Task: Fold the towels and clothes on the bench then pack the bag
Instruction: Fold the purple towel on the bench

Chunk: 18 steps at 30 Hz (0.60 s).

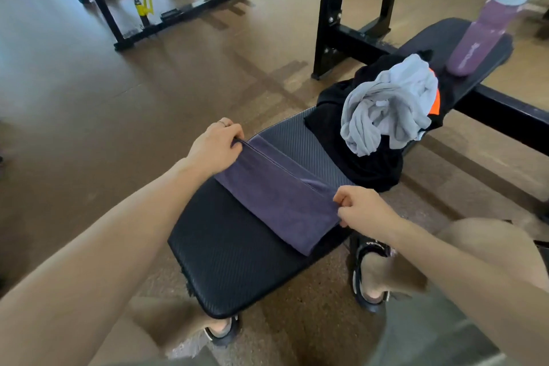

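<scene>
A purple towel (276,196) lies folded across the black padded bench (234,273). My left hand (215,145) pinches its far left corner at the bench's left edge. My right hand (364,206) pinches the right corner near the bench's right edge. The upper edge of the towel is stretched taut between both hands. Farther along the bench a crumpled light grey garment (386,110) sits on a heap of black cloth (371,166) with an orange patch (434,101). No bag is clearly visible.
A purple water bottle (487,30) with a pale lid stands at the bench's far end. Black rack uprights (329,9) rise just left of the bench, and more gym frames (124,15) stand at the back left. My sandalled feet (371,276) straddle the bench on brown floor.
</scene>
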Tool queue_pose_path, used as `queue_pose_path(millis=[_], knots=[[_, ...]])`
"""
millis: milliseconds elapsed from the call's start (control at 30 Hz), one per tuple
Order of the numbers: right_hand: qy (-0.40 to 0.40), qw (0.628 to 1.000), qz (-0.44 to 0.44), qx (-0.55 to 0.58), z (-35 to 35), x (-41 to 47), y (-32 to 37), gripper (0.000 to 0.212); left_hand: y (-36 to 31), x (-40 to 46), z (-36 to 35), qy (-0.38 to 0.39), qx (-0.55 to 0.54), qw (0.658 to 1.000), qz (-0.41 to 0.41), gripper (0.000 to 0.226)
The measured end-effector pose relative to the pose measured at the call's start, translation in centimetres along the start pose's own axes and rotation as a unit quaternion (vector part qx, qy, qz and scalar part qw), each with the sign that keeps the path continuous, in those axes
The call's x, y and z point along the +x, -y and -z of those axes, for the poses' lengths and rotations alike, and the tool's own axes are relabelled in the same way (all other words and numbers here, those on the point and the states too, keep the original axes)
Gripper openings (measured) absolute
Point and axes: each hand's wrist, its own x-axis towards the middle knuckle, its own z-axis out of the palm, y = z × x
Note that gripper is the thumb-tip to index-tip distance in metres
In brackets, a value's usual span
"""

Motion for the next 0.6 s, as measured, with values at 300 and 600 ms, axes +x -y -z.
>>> queue_pose_path(millis=[300, 600], knots=[[0.105, 0.992, -0.068, -0.022, 1.8, 5.5, -2.1, 0.021, 0.8, 5.1, -5.1, 0.061, -0.130, 0.985, 0.099, 0.010], [0.095, 0.991, -0.086, 0.027, 1.2, 6.7, -2.3, 0.016, 1.1, 5.9, -7.1, 0.056, -0.076, 0.993, 0.071, 0.010]])
